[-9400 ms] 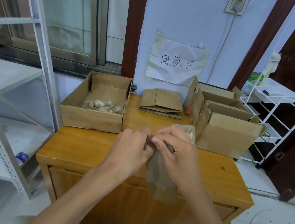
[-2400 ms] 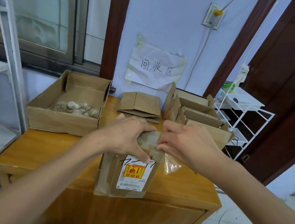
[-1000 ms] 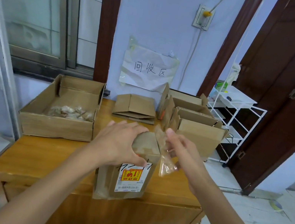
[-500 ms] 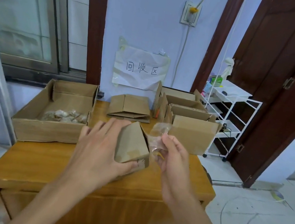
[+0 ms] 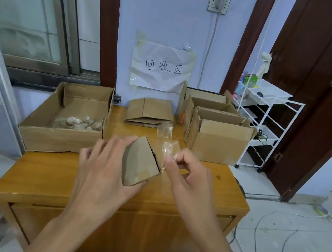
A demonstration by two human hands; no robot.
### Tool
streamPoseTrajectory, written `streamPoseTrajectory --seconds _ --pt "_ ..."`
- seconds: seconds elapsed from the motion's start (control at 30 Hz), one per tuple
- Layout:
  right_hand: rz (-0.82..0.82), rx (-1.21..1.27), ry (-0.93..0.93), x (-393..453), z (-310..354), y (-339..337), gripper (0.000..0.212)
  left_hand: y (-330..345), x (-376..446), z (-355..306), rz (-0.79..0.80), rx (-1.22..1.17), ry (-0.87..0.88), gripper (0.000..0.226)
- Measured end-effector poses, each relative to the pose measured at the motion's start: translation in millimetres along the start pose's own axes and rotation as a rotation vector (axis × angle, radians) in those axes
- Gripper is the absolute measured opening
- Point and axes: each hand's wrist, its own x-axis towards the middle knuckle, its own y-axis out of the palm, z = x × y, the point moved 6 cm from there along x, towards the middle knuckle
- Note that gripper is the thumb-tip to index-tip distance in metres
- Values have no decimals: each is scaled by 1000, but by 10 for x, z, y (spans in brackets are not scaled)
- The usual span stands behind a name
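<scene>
Your left hand (image 5: 102, 172) grips the small cardboard box (image 5: 141, 163), fingers spread over its far side and thumb curled under the near corner. It is tilted above the middle of the wooden table (image 5: 46, 176), toward the front edge. Just right of it, your right hand (image 5: 188, 173) pinches a clear tape strip (image 5: 170, 148) between thumb and forefinger, the other fingers curled. A shallow carton (image 5: 59, 141) sits at the left edge, flattened cartons (image 5: 149, 112) at the back edge, open cartons (image 5: 216, 147) at the back right corner.
</scene>
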Motion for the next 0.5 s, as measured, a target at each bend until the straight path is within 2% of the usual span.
streamPoseTrajectory --seconds 0.17,0.33,0.43,0.5 --pt "-29 198 131 66 -112 -72 26 12 -31 77 40 -154 11 99" --pt "55 254 130 224 -168 -109 29 6 -107 158 49 -314 -20 97" --pt "-15 361 232 292 -356 -253 27 38 -154 339 61 -408 -105 96" --pt "-61 338 275 329 -516 -374 26 64 -198 454 72 -429 -135 95"
